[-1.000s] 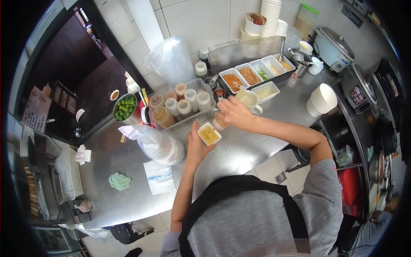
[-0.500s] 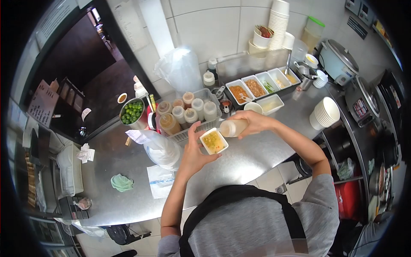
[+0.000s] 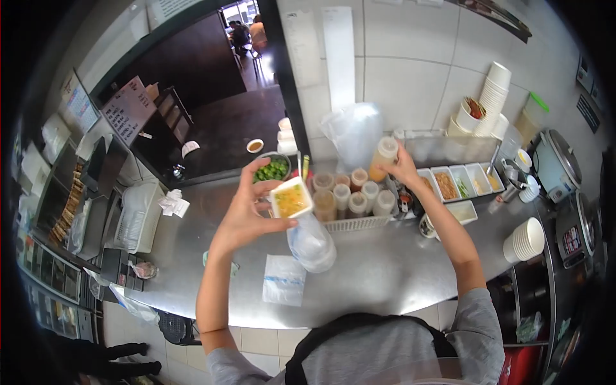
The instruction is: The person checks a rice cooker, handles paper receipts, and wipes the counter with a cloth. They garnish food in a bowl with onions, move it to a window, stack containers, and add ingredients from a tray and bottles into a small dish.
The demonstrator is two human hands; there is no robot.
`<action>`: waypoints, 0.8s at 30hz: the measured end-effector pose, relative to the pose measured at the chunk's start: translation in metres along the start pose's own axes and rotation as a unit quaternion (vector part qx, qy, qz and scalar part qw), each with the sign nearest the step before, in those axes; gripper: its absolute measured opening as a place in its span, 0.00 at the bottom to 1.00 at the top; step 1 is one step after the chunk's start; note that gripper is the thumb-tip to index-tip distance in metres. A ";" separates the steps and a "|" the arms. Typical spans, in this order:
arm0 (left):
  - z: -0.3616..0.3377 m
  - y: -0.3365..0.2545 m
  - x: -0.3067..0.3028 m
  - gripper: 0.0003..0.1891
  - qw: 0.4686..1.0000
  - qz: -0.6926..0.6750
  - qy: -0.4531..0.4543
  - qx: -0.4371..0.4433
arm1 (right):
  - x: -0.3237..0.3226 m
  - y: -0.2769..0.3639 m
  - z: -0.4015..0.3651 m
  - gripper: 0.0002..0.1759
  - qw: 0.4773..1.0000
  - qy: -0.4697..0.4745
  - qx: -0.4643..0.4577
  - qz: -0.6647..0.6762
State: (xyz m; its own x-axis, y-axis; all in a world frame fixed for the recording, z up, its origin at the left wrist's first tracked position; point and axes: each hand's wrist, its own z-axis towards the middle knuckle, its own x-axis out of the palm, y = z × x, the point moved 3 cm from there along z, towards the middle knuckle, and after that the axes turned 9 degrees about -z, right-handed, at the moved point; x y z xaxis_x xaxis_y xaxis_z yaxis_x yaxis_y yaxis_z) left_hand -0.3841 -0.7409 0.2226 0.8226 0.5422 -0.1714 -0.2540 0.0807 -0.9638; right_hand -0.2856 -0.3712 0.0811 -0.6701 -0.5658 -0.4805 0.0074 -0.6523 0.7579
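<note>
My left hand (image 3: 242, 208) grips a small white square dish (image 3: 292, 199) by its sides, thumb at the near edge. Yellow sauce with green and red bits is in it, and the dish is tipped toward me. My right hand (image 3: 403, 168) is closed around a squeeze bottle (image 3: 385, 154) with pale orange contents, held upright over the back right of a white plastic basket (image 3: 358, 224). Several other squeeze bottles (image 3: 325, 204) stand in that basket. A bowl of green limes (image 3: 272, 169) sits just behind my left hand, partly covered by the fingers.
Inflated plastic bags (image 3: 312, 247) and a flat packet (image 3: 284, 280) lie on the steel counter (image 3: 378, 269). A topping tray (image 3: 461, 183) stands right of the basket, with stacked cups (image 3: 524, 240) farther right. The pass-through opening (image 3: 212, 122) is at the back left.
My left hand has carried the dish leftward, close to the limes. My right hand has moved the bottle away from the dish to above the basket, turning it upright. The view has shifted left.
</note>
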 end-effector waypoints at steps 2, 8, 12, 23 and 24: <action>0.005 0.007 -0.039 0.52 0.998 0.018 -0.052 -0.007 | 0.011 -0.007 0.003 0.42 1.000 0.013 0.016 -0.019; 0.032 0.095 -0.158 0.51 0.945 0.221 -0.236 0.035 | 0.026 -0.032 -0.006 0.39 0.965 0.102 0.113 -0.213; 0.065 0.173 -0.212 0.48 0.913 0.274 -0.294 0.075 | 0.034 -0.076 -0.017 0.39 0.970 0.152 0.128 -0.142; 0.157 0.318 -0.238 0.43 0.867 0.331 -0.370 0.043 | -0.104 0.092 -0.281 0.27 0.866 -0.343 0.245 -0.271; 0.164 0.330 -0.234 0.44 0.875 0.311 -0.368 0.051 | -0.114 0.105 -0.319 0.25 0.836 -0.392 0.263 -0.281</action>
State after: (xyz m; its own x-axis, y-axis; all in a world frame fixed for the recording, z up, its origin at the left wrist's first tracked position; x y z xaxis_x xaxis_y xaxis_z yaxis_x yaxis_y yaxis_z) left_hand -0.7441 -0.7044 -0.0215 -0.0319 0.8963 -0.4424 -0.6105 -0.3679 -0.7014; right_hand 0.0283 -0.5361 0.0746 -0.7404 0.3929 -0.5454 -0.6606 -0.2759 0.6982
